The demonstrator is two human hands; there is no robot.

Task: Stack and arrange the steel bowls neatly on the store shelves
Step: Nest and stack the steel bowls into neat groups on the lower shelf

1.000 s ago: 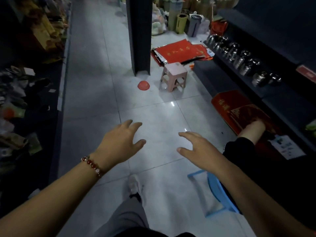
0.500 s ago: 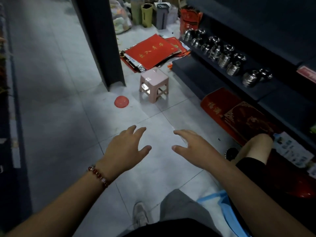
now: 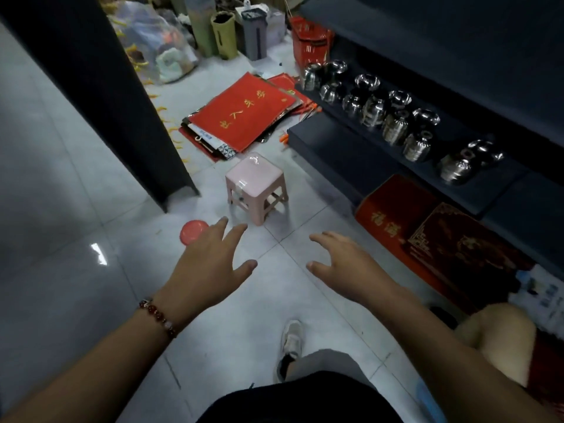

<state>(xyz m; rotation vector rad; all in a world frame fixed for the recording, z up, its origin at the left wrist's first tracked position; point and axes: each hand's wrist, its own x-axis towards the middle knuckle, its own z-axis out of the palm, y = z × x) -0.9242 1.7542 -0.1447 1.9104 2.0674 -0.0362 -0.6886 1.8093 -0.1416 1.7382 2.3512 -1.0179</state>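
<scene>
A dim shop aisle with a pale tiled floor (image 3: 76, 227) runs between dark shelving. On the right, the steel bowls (image 3: 393, 117) sit on a low dark shelf (image 3: 351, 148) in a loose double row running from the far end toward the near end; several are upturned in short stacks, others lie singly, and one pair (image 3: 467, 161) stands a little apart from the rest at the near end. Nothing touches them.

Both hands hang over the floor, well apart from the bowls. The left hand (image 3: 210, 267), with a beaded bracelet (image 3: 158, 315) on its wrist, is spread with fingers straight and holds nothing. The right hand (image 3: 345, 264) is likewise empty, fingers relaxed and slightly parted, palm down. The two hands are near each other but not touching.

Just beyond the left hand stands a small pink stool (image 3: 256, 184), and a round red lid (image 3: 192, 232) lies on the tiles beside that hand's fingertips. Farther back, a pile of red mats (image 3: 244, 114) with gold characters lies on the floor next to a dark pillar (image 3: 100, 87). A red basket (image 3: 309, 41) sits at the far end of the shelf, near bins and bagged goods. Red boxes (image 3: 427, 239) lean at the foot of the shelving. A shoe (image 3: 291, 340) and a bare knee (image 3: 497, 334) show below.
</scene>
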